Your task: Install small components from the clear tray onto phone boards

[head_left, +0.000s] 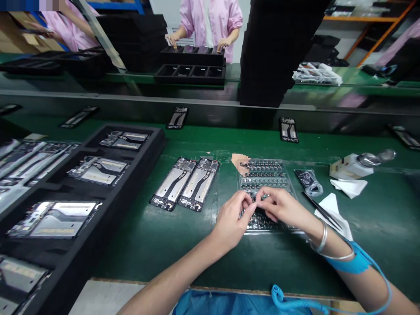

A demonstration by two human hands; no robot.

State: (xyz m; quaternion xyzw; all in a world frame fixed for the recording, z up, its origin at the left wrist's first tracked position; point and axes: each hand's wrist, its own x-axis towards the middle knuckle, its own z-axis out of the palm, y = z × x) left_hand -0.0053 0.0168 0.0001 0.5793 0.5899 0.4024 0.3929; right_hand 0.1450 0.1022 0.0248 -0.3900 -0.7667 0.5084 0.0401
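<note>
My left hand (233,217) and my right hand (282,208) meet above a clear plastic blister tray (265,179) filled with rows of small dark components. Their fingertips pinch what looks like one small dark component (254,197), mostly hidden by the fingers. Left of the tray lie two phone mid-frames (184,183) side by side on the green mat (164,258). A pair of black tweezers (323,212) rests on white tissue beyond my right hand. A blue antistatic strap (348,262) circles my right wrist, next to a silver bangle (320,238).
A black foam tray (141,162) holding phone frames fills the left. Behind the mat, a conveyor (210,114) carries more frames. Right of the blister tray sit a small bag (308,183) and a white bottle (352,167). Beyond, a co-worker in a pink smock (210,22) handles black trays.
</note>
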